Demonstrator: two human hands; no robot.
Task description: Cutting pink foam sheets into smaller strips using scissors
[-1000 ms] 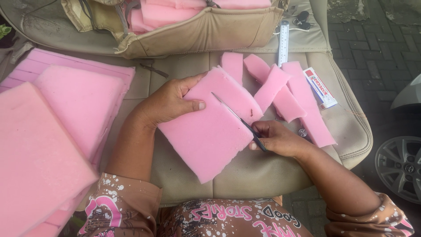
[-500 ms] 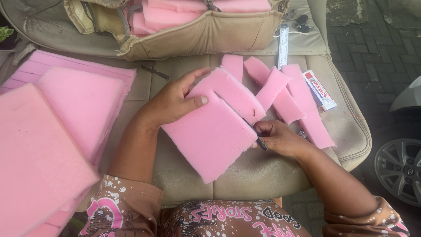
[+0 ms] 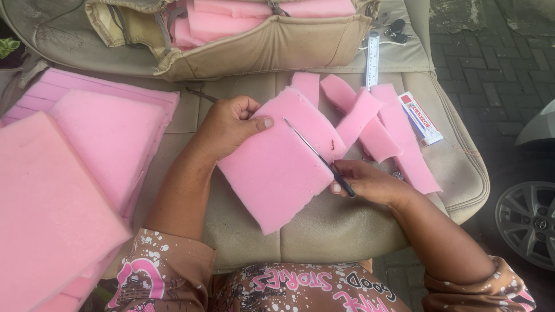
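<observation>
Left hand (image 3: pixel 228 124) is clamped on the far-left edge of the pink foam slab (image 3: pixel 277 167), thumb pressed on top, fingers curled round the edge. The slab lies on the beige car seat (image 3: pixel 341 231), in the middle of the scene, tilted with one corner pointing near. Right hand (image 3: pixel 367 182) is closed around the dark handles of the scissors (image 3: pixel 318 156) at the slab's right edge, and the thin blades lie across the foam's top, pointing far-left. Just right of the slab, a scatter of cut pink foam strips (image 3: pixel 376 127), with a small red-and-white box (image 3: pixel 421 118) beside them and a ruler (image 3: pixel 373 60) farther off. Big foam sheets (image 3: pixel 75 173) are stacked at the left.
</observation>
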